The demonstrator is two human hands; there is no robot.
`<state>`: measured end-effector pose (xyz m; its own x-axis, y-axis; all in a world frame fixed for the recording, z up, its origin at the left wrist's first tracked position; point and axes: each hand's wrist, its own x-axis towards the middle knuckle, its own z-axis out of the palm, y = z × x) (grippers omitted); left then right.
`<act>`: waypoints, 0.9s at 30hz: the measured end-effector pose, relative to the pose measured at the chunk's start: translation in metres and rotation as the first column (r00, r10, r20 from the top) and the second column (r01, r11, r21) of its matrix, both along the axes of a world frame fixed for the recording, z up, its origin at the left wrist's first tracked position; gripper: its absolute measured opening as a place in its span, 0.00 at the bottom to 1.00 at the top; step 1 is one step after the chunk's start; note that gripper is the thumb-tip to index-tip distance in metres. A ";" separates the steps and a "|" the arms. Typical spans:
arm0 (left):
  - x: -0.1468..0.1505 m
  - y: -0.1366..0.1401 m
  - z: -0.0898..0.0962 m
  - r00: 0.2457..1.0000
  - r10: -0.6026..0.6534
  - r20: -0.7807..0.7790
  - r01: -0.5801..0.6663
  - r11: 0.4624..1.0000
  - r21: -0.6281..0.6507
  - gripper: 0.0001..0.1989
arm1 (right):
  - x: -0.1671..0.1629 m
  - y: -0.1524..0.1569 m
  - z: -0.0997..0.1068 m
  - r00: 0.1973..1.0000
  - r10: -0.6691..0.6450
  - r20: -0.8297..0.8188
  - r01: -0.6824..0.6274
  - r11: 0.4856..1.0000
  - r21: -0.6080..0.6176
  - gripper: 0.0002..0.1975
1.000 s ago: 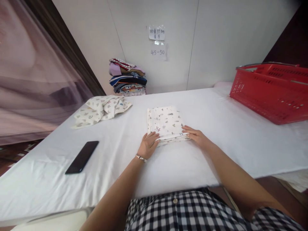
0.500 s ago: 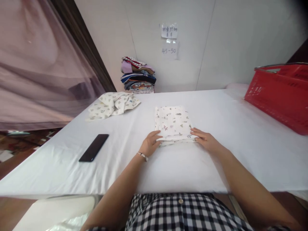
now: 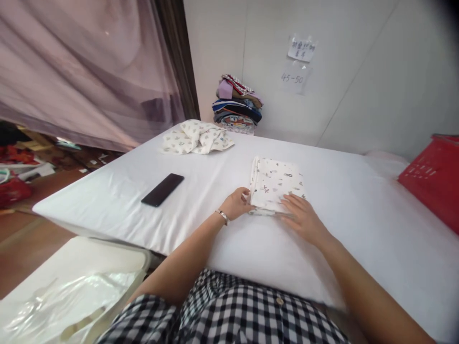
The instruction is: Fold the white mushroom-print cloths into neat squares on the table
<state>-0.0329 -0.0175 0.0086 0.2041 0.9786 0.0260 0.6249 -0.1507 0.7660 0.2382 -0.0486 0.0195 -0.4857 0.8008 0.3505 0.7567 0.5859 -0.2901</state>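
A folded white cloth [image 3: 278, 181] printed with small motifs lies on the white-covered table in front of me, its stacked layers showing along the left and near edges. My left hand [image 3: 236, 203], with a bracelet at the wrist, is at the near left corner of the cloth. Its thumb and fingers are apart, the thumb touching the near edge. My right hand [image 3: 301, 217] rests at the near right part, fingers spread over the top layer. Farther back to the left lies a crumpled cloth [image 3: 197, 137] with a similar print.
A black phone [image 3: 163, 189] lies on the table's left side. Against the wall stands a stack of folded fabrics [image 3: 237, 105]. A red basket [image 3: 435, 177] sits at the right. Below the table's left edge is a white surface with clear plastic [image 3: 86, 296].
The view has turned left and tilted. My right hand has moved from the cloth's right edge inward onto its top. My left hand has shifted slightly off the top at the left corner.
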 end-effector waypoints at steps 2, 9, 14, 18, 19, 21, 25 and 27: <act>0.001 -0.001 0.002 0.998 0.010 -0.056 -0.012 1.000 -0.020 0.22 | -0.025 0.006 0.005 0.999 0.048 -0.008 -0.048 0.998 0.032 0.21; 0.005 0.000 -0.004 0.984 -0.065 -0.168 0.079 0.994 0.078 0.16 | -0.061 0.028 -0.002 0.979 0.002 -0.202 -0.029 0.991 -0.132 0.11; 0.002 0.004 -0.004 0.989 -0.115 -0.095 0.116 0.993 0.009 0.06 | -0.060 0.025 -0.004 0.978 -0.021 -0.206 -0.017 0.983 -0.182 0.13; -0.007 0.008 -0.004 0.996 -0.080 0.033 0.083 0.994 -0.075 0.04 | -0.066 0.016 0.000 0.996 0.045 -0.080 -0.054 0.993 -0.108 0.15; -0.009 0.010 -0.005 0.998 -0.043 0.045 0.047 0.994 -0.095 0.06 | -0.067 0.015 0.000 0.997 0.051 -0.066 -0.057 0.994 -0.089 0.15; -0.012 0.012 -0.007 0.999 0.032 0.036 -0.027 0.993 -0.117 0.08 | -0.070 0.016 0.001 0.996 0.027 -0.080 -0.033 0.997 -0.076 0.14; -0.011 0.014 -0.009 0.997 0.065 -0.040 -0.069 0.994 -0.085 0.12 | -0.070 0.024 -0.001 0.978 -0.073 -0.196 0.044 0.988 -0.149 0.10; -0.006 0.013 -0.009 0.992 0.069 -0.107 -0.076 0.995 -0.070 0.16 | -0.070 0.028 -0.002 0.968 -0.112 -0.227 0.069 0.980 -0.187 0.10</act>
<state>-0.0390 -0.0045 -0.0001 0.1303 0.9894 -0.0646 0.7090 -0.0474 0.7036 0.1686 -0.0207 0.0173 -0.3295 0.8969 0.2951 0.7022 0.4417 -0.5584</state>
